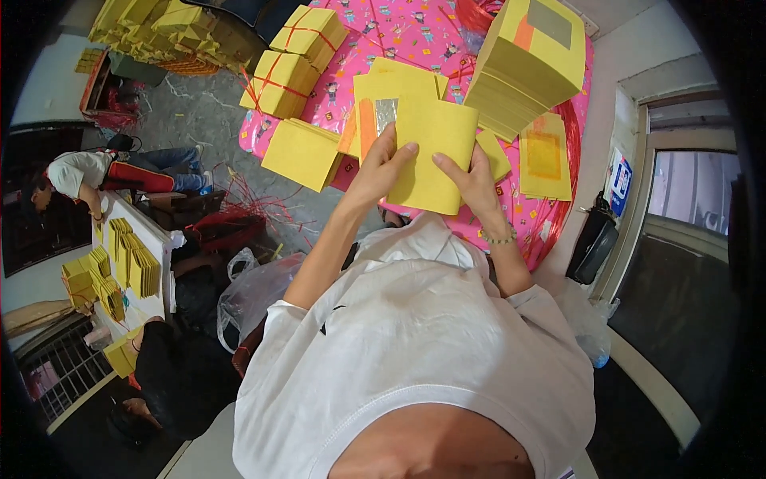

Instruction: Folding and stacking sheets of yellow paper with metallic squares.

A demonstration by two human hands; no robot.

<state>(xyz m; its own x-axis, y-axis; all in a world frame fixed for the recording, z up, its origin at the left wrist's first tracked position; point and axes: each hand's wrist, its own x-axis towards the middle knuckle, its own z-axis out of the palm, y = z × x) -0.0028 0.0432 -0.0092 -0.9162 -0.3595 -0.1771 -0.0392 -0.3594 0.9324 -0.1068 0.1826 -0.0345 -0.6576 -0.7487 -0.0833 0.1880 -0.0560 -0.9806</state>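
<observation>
Between my two hands I hold a sheaf of yellow joss paper [436, 144], bent into a curve and raised over the table's near edge. My left hand [381, 169] grips its left side, thumb on the front face. On the opposite edge, my right hand [474, 180] is closed the same way, its fingers hidden behind the paper. Just behind the sheaf, a sheet with a silver patch [386, 114] and an orange strip shows. A low yellow paper stack [302, 152] lies left of my left hand, and a patterned yellow sheet [545, 156] lies to the right.
A tall yellow paper stack [519, 76] stands at the back right of the pink patterned tablecloth [411, 32]. Bundles tied with red string [281, 84] sit at the back left. Two people work at a white table [165, 267] on the left. A plastic bag [259, 295] hangs nearby.
</observation>
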